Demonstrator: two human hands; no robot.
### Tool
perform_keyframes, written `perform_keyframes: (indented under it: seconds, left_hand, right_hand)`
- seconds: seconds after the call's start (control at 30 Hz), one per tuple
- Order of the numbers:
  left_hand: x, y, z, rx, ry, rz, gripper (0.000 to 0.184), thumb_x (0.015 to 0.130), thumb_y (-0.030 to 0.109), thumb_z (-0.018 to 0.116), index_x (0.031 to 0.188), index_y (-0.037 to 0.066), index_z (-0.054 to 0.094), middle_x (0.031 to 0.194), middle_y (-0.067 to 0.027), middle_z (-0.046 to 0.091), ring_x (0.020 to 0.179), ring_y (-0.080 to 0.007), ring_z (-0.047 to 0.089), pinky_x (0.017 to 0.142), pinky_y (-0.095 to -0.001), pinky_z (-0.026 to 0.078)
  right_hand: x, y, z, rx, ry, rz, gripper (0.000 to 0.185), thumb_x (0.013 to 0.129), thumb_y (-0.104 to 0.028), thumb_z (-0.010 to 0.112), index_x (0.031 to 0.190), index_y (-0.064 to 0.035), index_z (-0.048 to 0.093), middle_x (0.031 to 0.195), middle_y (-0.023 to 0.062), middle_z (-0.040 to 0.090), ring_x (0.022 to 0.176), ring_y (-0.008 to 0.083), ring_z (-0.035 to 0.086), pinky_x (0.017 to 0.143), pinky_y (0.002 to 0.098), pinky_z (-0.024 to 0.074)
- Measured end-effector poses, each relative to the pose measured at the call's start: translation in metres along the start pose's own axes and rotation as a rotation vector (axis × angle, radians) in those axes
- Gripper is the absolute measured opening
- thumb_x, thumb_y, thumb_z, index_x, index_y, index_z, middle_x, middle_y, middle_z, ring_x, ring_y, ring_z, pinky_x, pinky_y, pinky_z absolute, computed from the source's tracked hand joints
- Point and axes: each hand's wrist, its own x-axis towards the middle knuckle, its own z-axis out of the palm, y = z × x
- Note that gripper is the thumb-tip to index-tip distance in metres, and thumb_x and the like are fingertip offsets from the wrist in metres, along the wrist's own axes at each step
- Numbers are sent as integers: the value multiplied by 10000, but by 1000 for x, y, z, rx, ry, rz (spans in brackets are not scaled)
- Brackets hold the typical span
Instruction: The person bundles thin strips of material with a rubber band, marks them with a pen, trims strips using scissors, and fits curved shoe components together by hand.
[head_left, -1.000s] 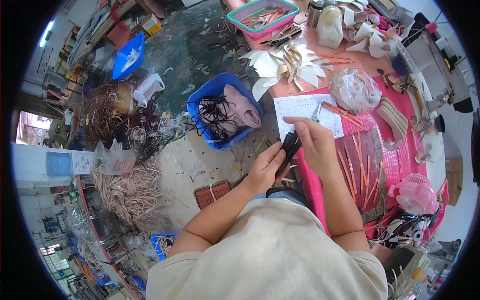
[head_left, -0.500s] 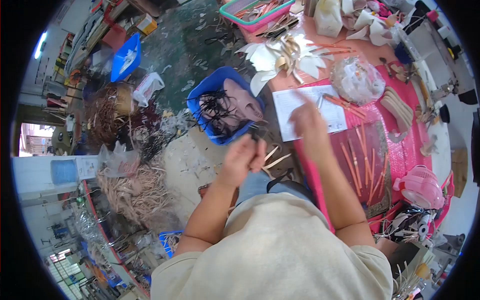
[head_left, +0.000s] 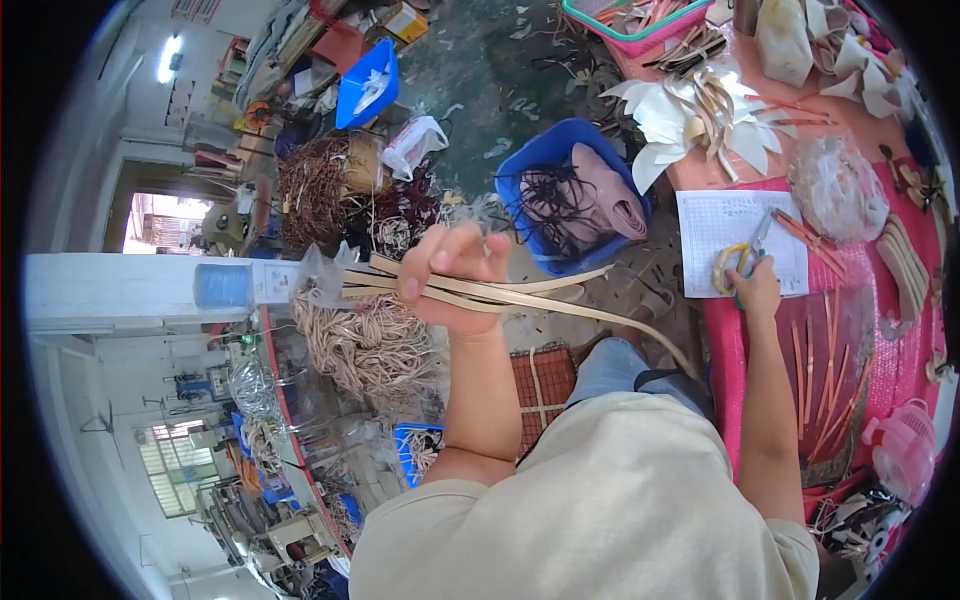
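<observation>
Cluttered floor (head_left: 475, 60); strips (head_left: 560, 301), now scissors (head_left: 759, 243) (earlier untouched), in hands (head_left: 462, 312).

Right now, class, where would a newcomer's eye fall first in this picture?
Probably on the pale strips gripped in the left hand, near the middle of the view. The blue bin of black strands, just above them, might come next. At the right, the bright pink covering stands out, with scissors at the right hand over a white sheet.

Several thin cream strips (head_left: 560, 305) make a loose bundle at left, their right ends spreading; at right, yellow-handled scissors (head_left: 757, 240) point far.
</observation>
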Motion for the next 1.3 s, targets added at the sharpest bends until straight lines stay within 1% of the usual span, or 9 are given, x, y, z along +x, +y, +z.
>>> perform_keyframes:
  seconds: [0.2, 0.23, 0.37, 0.6, 0.7, 0.87, 0.97, 1.07, 1.3]
  left_hand:
    - [0, -8, -7, -41, 54, -7, 218, 768, 110, 450, 555, 143, 479, 715, 52, 478, 892, -131, 422, 983, -430, 203]
    - [1, -9, -6, -50, 71, -23, 232, 776, 104, 429, 551, 142, 470, 705, 51, 477, 879, -131, 423, 960, -422, 224]
    - [7, -16, -7, -65, 69, -68, 261, 788, 90, 383, 541, 141, 452, 672, 48, 475, 815, -126, 431, 860, -377, 289]
    - [8, -35, -3, -28, 55, -135, 248, 772, 110, 482, 533, 174, 478, 666, 62, 494, 748, -99, 462, 769, -305, 331]
    - [10, -46, -1, -49, 45, -175, 239, 775, 106, 478, 544, 166, 468, 665, 53, 490, 724, -109, 464, 746, -303, 335]
    - [4, -66, -3, 1, 12, -334, 203, 810, 132, 419, 613, 134, 466, 646, 12, 469, 652, -139, 468, 660, -303, 351]
    - [-9, -95, 17, 702, 306, -808, 211, 868, 179, 441, 729, 26, 486, 606, -11, 472, 507, -123, 467, 481, -243, 380]
    - [-15, -129, 29, 907, 148, -1118, 213, 889, 177, 405, 778, 17, 493, 609, -16, 490, 523, -78, 464, 459, -193, 360]
    - [-38, -161, 44, 1140, 46, -1181, 194, 879, 138, 401, 858, -1, 535, 604, -7, 499, 504, -67, 451, 460, -196, 365]
  right_hand:
    - [1, 16, -6, 262, 74, 78, 482, 649, -319, 668, 932, -29, 409, 722, 142, 557, 665, 266, 570, 611, 357, 446]
    - [-2, 17, -16, 500, -68, 185, 430, 689, -230, 658, 969, -22, 408, 741, 103, 538, 651, 170, 548, 575, 279, 441]
    - [-28, 20, -32, 911, -157, 144, 399, 707, -45, 632, 1029, 3, 402, 816, 58, 520, 670, 89, 505, 550, 206, 419]
    - [-82, 13, -63, 1049, -235, 97, 335, 726, -105, 648, 989, -22, 459, 719, -8, 473, 606, 49, 441, 528, 172, 368]
    - [-96, 14, -74, 1428, -368, 76, 246, 758, -155, 613, 931, -51, 473, 659, -37, 442, 529, 35, 408, 477, 167, 337]
    - [-125, -23, -112, 1354, -226, -5, 325, 680, -28, 631, 946, -36, 445, 783, 46, 531, 662, 90, 511, 604, 206, 429]
    - [-138, -43, -130, 1439, -146, -140, 425, 634, 20, 660, 981, -20, 418, 890, 113, 568, 741, 130, 544, 672, 263, 458]
    - [-149, -53, -148, 1457, -115, -211, 398, 638, 7, 682, 920, -25, 402, 872, 107, 556, 738, 139, 558, 688, 260, 477]
    - [-162, -27, -145, 1366, 43, -211, 354, 658, 46, 655, 886, -34, 396, 791, 74, 535, 717, 120, 555, 658, 239, 480]
